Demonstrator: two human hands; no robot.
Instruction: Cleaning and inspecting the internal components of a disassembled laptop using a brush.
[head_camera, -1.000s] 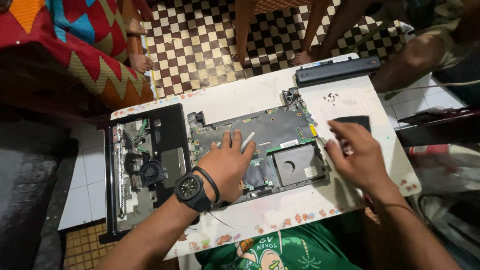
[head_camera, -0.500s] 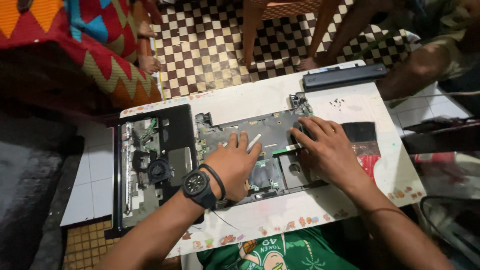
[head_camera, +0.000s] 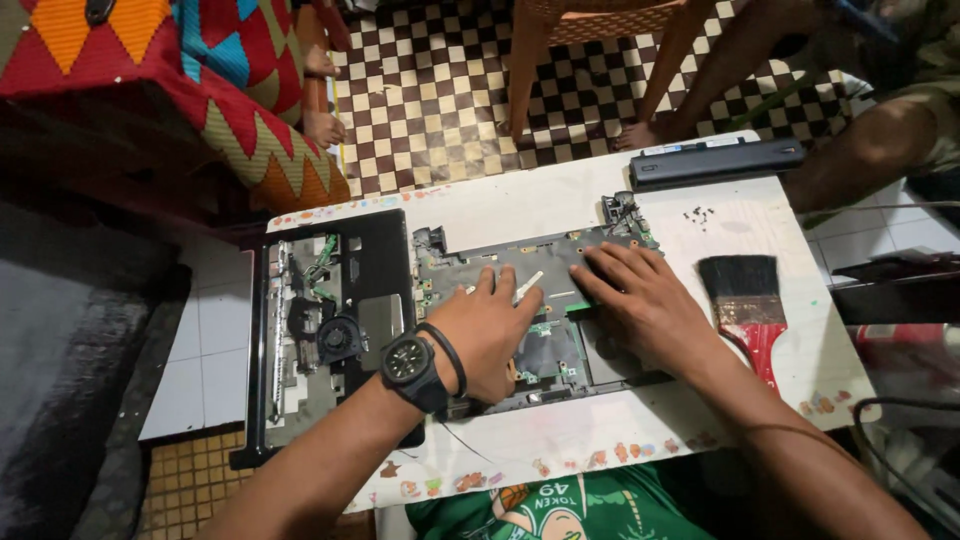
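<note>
We press both flat, open-fingered hands, left hand (head_camera: 492, 335) and right hand (head_camera: 645, 305), gripping nothing, on the grey-green circuit board (head_camera: 535, 275) mid-table; the right hand has shifted off the paintbrush (head_camera: 748, 300).

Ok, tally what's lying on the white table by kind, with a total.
Circuit board: 1, under the left hand and right hand
Laptop base: 1
Battery bar: 1
Paintbrush: 1
Heap of screws: 1
Total: 5

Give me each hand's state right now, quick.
Left hand: open, palm down, flat on the circuit board, gripping nothing.
Right hand: open, fingers spread on the same board, gripping nothing.
</note>
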